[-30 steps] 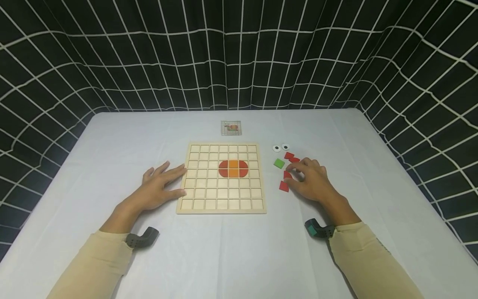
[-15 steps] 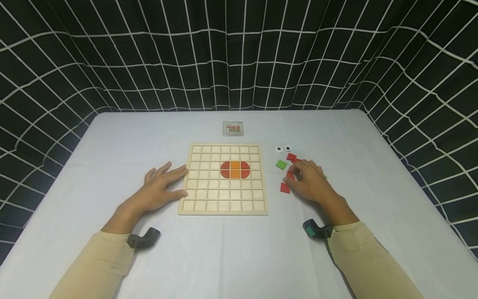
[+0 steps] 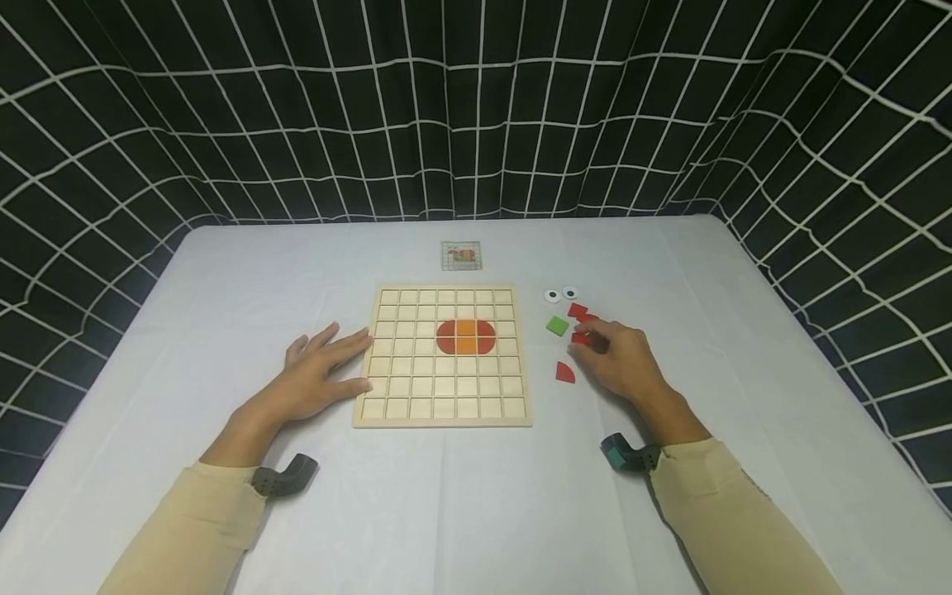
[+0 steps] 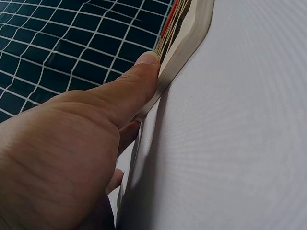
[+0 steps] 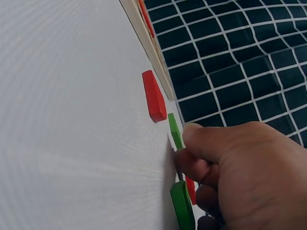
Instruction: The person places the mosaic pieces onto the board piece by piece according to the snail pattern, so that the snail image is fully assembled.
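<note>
My left hand [image 3: 316, 380] rests flat on the white table, its fingertips and thumb touching the left edge of a wooden grid board [image 3: 416, 409]. Red and orange tiles [image 3: 466, 328] form a rounded shape on that board. To the right of it, my right hand [image 3: 625, 364] pinches a small red tile [image 3: 580, 338] between thumb and index finger, low over the table. The right wrist view hides this tile behind the fingers. A red quarter-round tile [image 3: 565, 373] lies just in front of the hand, and a green tile [image 3: 558, 326] lies to its left.
Two white eye discs [image 3: 561, 294] and more red tiles [image 3: 578, 310] lie beyond the right hand. A dark green piece [image 5: 182, 206] sits beneath it. Behind the board is a small picture card [image 3: 461, 255]. White netting over dark cloth surrounds the table.
The right hand has drawn slightly away from the person, and the red tile at its fingertips has shifted the same way. The red quarter-round tile now shows fully. The left hand stays put.
</note>
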{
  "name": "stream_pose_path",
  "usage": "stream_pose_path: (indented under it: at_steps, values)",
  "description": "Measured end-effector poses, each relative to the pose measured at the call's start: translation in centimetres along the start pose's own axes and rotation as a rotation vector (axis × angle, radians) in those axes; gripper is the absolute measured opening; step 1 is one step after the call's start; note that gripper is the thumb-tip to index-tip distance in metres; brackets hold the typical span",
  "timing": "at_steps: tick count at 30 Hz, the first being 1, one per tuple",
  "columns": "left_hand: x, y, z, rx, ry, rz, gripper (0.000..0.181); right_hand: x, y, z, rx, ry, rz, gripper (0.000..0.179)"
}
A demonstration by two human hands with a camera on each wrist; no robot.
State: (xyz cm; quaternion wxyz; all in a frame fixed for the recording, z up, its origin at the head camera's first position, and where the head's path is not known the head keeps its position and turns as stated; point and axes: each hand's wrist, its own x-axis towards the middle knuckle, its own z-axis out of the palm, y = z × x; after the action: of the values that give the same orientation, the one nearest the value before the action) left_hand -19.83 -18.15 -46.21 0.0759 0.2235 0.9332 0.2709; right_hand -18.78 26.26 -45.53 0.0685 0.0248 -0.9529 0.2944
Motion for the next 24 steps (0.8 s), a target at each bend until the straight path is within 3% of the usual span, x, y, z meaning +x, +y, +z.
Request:
stream_pose_path:
  at_steps: [12, 18, 24]
  values:
    - [0.1, -0.1, 0.0, 0.002, 0.000, 0.020, 0.071, -0.1, 0.1, -0.1, 0.160, 0.084, -0.045, 0.031]
    - [0.0, -0.1, 0.0, 0.007, 0.006, 0.012, 0.072, -0.1, -0.3, -0.1, 0.183, 0.123, -0.042, 0.029]
    - [0.0, -0.1, 0.1, 0.002, 0.009, 0.004, 0.071, 0.0, -0.9, -0.4, 0.287, 0.136, -0.021, 0.021]
